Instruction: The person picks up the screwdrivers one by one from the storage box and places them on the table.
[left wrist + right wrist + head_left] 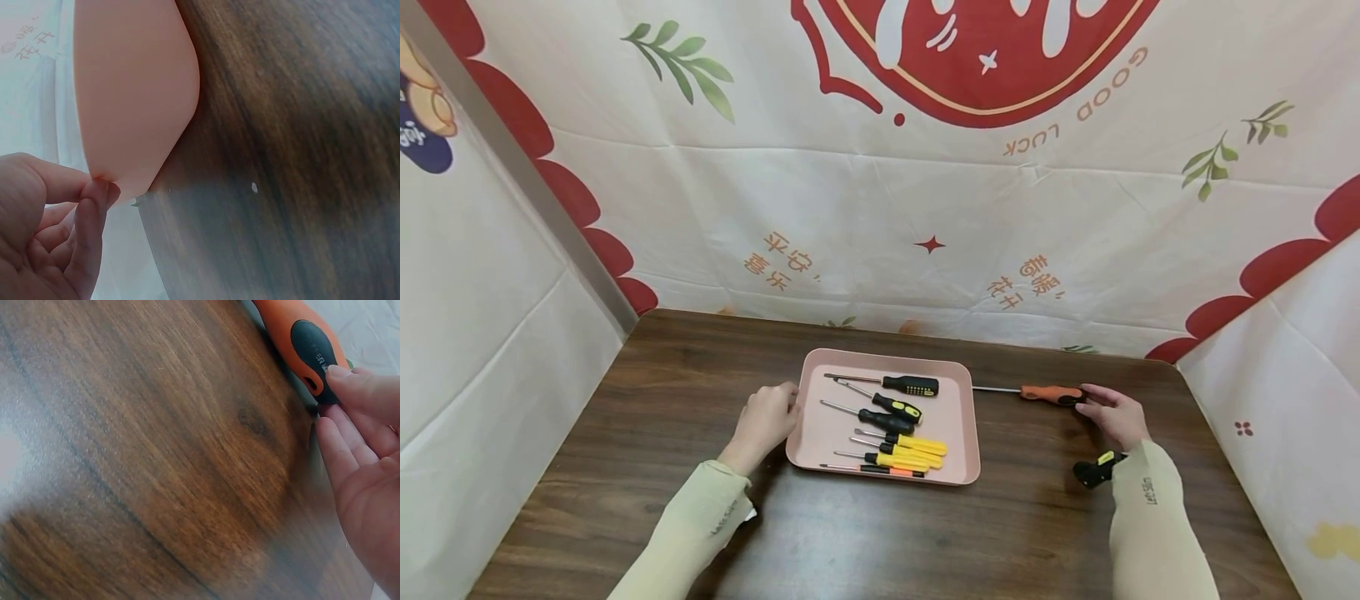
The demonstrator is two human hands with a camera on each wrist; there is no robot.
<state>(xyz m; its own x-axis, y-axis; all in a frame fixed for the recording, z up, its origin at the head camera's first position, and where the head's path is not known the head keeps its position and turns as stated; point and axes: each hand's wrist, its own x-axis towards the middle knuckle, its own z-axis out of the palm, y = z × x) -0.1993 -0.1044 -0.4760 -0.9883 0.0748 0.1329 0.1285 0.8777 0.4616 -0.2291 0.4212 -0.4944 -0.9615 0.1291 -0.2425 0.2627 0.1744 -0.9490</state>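
A pink tray [957, 467] lies on the table with several screwdrivers in it. Among them are black-handled ones such as this screwdriver [911, 385], and a group with yellow handles [925, 444]. My left hand [769, 423] is at the tray's left side; in the left wrist view its thumb and finger pinch the tray's rim [100, 172]. To the right of the tray, my right hand [1116, 417] pinches the handle end of an orange and black screwdriver [1048, 395]. Its shaft points left, with the tip at the tray's right rim.
A black and yellow handle [1093, 472] lies near the right wrist, partly hidden by the sleeve. The brown wooden table [880, 542] ends at a printed white cloth [880, 200] behind it, with more cloth at both sides.
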